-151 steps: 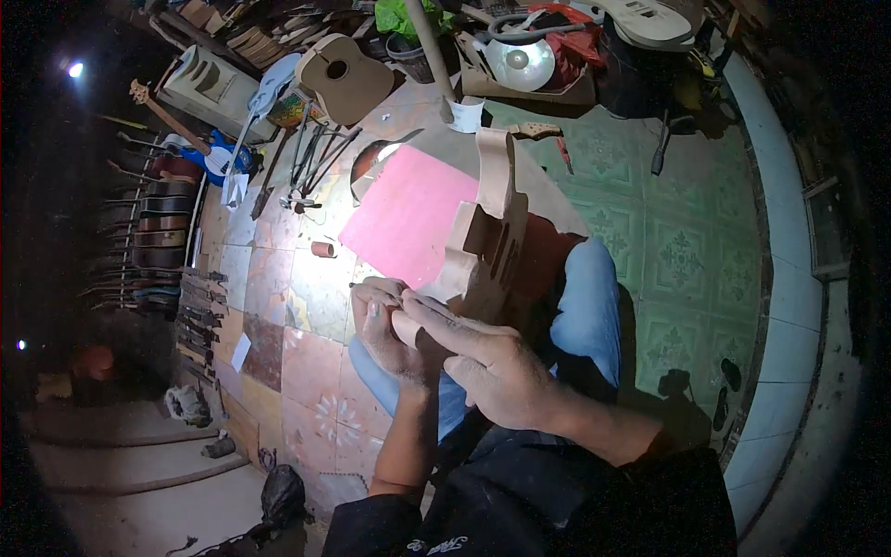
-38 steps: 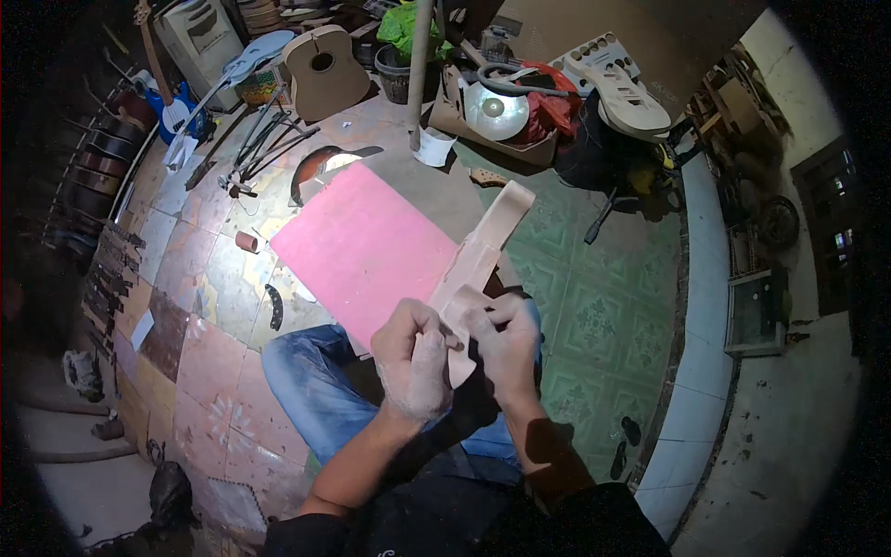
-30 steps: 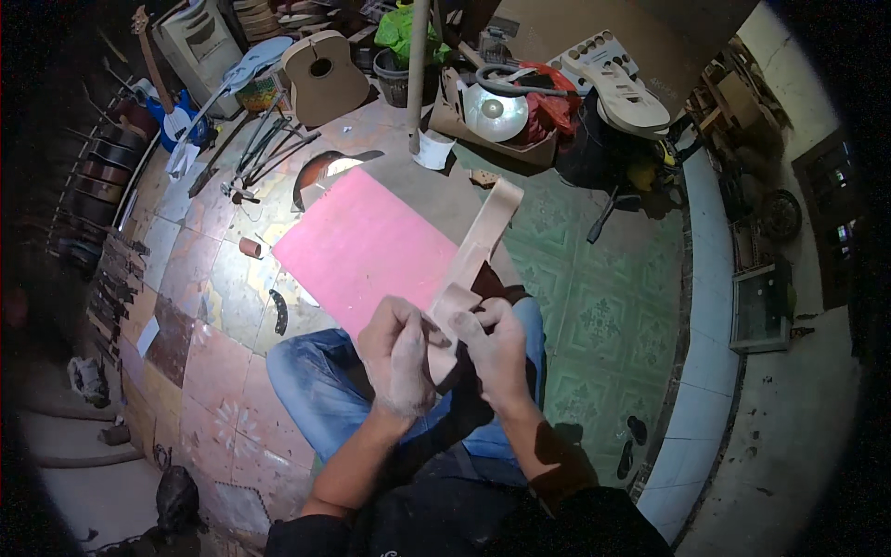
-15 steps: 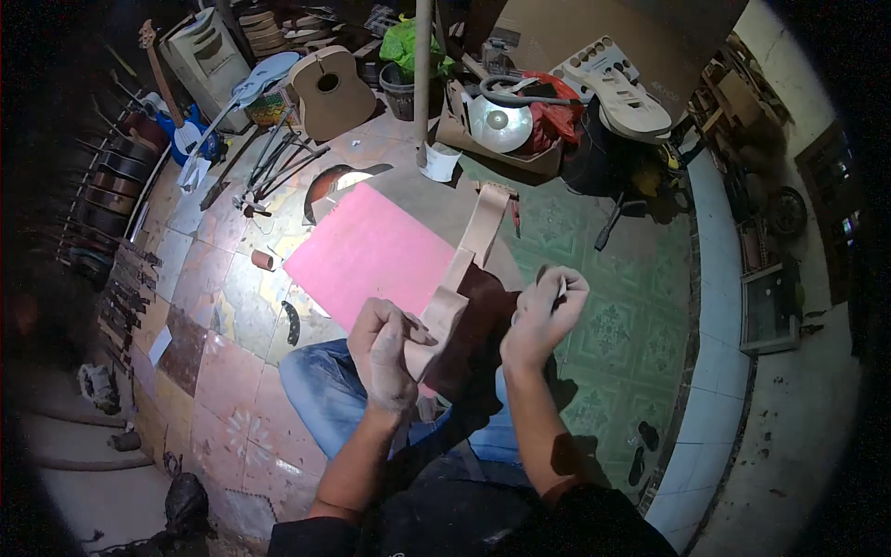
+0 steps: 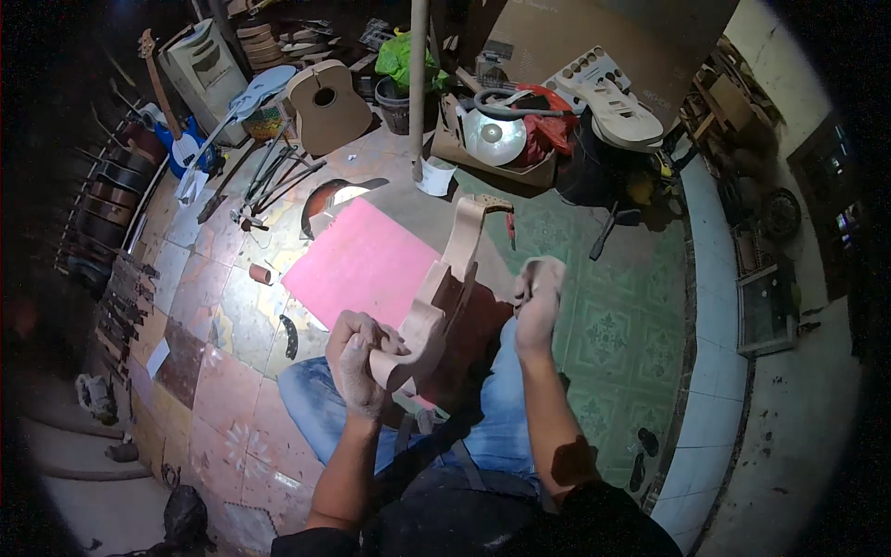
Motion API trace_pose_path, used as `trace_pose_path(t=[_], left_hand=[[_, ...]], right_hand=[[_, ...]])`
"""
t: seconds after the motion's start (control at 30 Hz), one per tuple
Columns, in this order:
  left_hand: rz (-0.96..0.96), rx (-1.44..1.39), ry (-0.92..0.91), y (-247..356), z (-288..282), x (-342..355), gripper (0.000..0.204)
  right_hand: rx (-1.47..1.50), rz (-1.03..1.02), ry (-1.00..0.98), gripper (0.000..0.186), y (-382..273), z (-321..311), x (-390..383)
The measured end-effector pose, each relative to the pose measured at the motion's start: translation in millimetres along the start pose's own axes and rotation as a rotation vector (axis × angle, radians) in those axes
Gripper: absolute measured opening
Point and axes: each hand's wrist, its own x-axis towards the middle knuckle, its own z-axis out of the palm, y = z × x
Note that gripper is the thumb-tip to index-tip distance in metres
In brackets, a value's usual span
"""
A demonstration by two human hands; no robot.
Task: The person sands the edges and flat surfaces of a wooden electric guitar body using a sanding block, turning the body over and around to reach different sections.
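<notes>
My left hand (image 5: 358,364) is closed around the near end of a bare wooden guitar body (image 5: 460,243), which stands on edge and tilts away from me above my lap. Its curved rim faces up, and its far end reaches past the pink sheet. To the right of the body, apart from it, my right hand (image 5: 538,302) is raised with its fingers curled in. What those fingers hold, if anything, is hidden. Beneath the body, a flat pink sheet (image 5: 357,260) lies on the floor.
A red-handled tool (image 5: 510,230) lies beyond the body's far end. Left of the pink sheet are a small brown cylinder (image 5: 261,275) and a dark curved piece (image 5: 290,336). A pole (image 5: 417,102) rises ahead, near an acoustic guitar body (image 5: 327,107) and a cardboard box (image 5: 520,172).
The guitar body and my left hand have shifted left and slightly nearer. My right hand has turned and moved a little left, and the gap between it and the wood has changed.
</notes>
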Motion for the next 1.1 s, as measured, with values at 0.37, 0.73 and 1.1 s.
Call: trace_pose_path(t=[0.37,0.73,1.1], left_hand=[[0.008,0.025,-0.045,1,-7,6,0.037],[-0.041,0.077,-0.044,2,-1,7,0.04],[-0.052,0.069,-0.034,6,10,8,0.036]], right_hand=[[-0.735,-0.627,-0.294,0.02,37,34,38],[-0.77,-0.807,-0.21,0.025,35,34,58],[-0.938,-1.053,-0.172,0.025,30,35,56]])
